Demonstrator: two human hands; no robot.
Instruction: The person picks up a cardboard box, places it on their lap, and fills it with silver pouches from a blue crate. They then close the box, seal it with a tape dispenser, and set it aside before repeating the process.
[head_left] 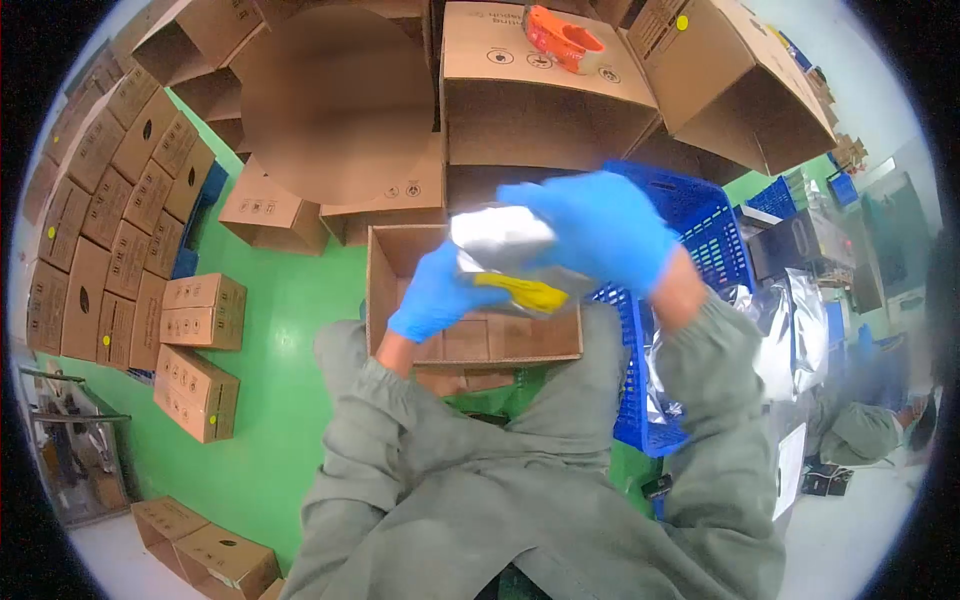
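Observation:
Both my hands wear blue gloves and hold a silver foil pouch [500,240] with a yellow patch [525,293] on its lower part. My left hand [435,295] grips the pouch from below and the left side. My right hand [600,230] covers its upper right side. The pouch is held above an open brown cardboard box [385,270] that stands on the green floor in front of me. My grey sleeves fill the lower middle of the view.
A blue plastic crate [715,235] stands right of the box, with silver foil bags [790,330] beside it. Open cartons rise behind; an orange tape dispenser [562,38] lies on one. Sealed cartons [195,390] line the left. Another person [870,420] sits at the right.

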